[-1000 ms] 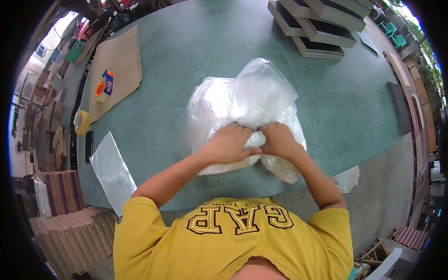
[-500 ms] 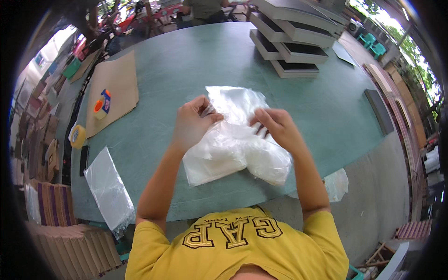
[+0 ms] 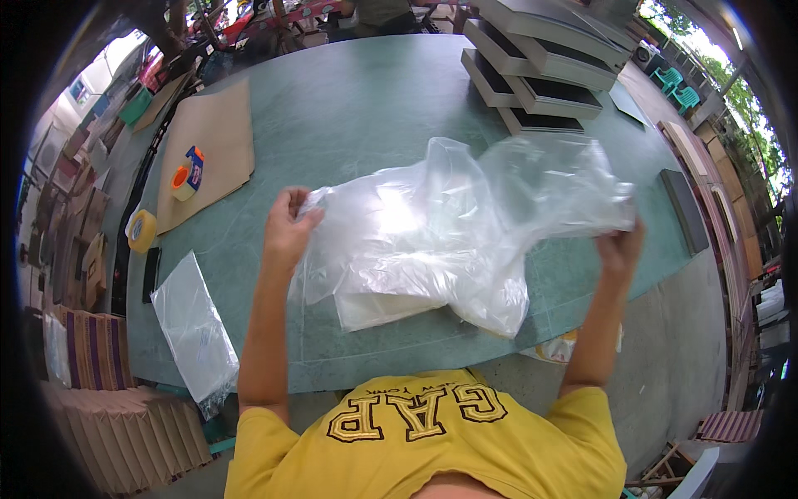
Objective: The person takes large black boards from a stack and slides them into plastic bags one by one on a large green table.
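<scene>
Spread wider since before, two hands, left (image 3: 288, 223) and right (image 3: 619, 245), each pinching one clear plastic bag (image 3: 449, 233) above tabletop (image 3: 349, 108); two tape rolls (image 3: 141, 229).

Plastic bag (image 3: 449, 241) stretched out over the middle of the table (image 3: 357, 108), left hand (image 3: 288, 224) at its left edge, right hand (image 3: 619, 245) at its right edge. Folded flat piece (image 3: 378, 306) tucked under the bag's near side, resting on the table. Stack of flat boxes (image 3: 532, 79) behind the bag, far side, a bit right. Cardboard sheet (image 3: 212, 141) well left of the bag, tape dispenser (image 3: 188, 173) on it, tape roll (image 3: 141, 230) just off its near-left corner. Another flat plastic bag (image 3: 195, 328) left of and nearer than the big bag, hanging over the table's near edge.
</scene>
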Demonstrator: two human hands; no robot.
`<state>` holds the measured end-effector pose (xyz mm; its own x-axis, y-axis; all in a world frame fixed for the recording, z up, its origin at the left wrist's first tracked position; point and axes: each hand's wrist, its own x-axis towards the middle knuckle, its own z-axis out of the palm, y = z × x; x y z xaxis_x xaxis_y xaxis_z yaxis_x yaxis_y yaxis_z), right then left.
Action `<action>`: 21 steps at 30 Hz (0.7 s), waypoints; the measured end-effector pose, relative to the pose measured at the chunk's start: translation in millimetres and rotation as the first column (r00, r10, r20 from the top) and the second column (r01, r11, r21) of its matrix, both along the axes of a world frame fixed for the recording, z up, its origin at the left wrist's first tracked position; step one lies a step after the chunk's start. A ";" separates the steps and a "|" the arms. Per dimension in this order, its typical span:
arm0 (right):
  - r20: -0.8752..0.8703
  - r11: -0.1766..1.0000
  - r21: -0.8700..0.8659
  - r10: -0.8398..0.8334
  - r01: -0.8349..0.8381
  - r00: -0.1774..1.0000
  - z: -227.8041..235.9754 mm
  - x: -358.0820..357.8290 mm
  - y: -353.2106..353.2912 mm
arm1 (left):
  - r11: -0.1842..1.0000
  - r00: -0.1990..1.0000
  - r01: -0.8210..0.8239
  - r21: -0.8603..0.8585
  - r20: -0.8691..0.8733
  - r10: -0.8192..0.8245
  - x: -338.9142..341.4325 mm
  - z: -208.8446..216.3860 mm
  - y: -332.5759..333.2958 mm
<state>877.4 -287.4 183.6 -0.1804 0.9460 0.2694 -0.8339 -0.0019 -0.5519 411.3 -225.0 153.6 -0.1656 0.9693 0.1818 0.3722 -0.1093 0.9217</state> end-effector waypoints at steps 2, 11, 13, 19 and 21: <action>0.218 0.802 -0.088 -0.564 0.591 0.797 59.1 -26.4 -13.5 | 0.988 0.996 0.016 0.156 -0.084 -0.003 14.1 22.9 -3.9; 0.865 0.934 0.358 -0.335 0.006 0.373 107.9 -155.1 16.7 | 0.693 0.627 0.676 0.250 0.301 -0.719 135.0 80.9 -35.4; 0.802 0.915 0.401 -0.332 -0.037 0.496 95.5 -176.5 18.1 | 0.706 0.533 0.673 0.219 0.518 -0.669 133.9 75.5 -27.5; 0.707 0.719 0.683 -0.695 -0.128 -0.130 6.4 -191.5 15.6 | 0.859 0.784 0.427 -0.282 0.590 -0.196 15.9 -2.7 -14.9; 0.857 0.886 0.357 -0.437 -0.295 -0.274 -47.1 -199.0 9.7 | 0.890 0.898 0.343 -0.299 0.383 -0.217 -45.9 -63.3 -16.9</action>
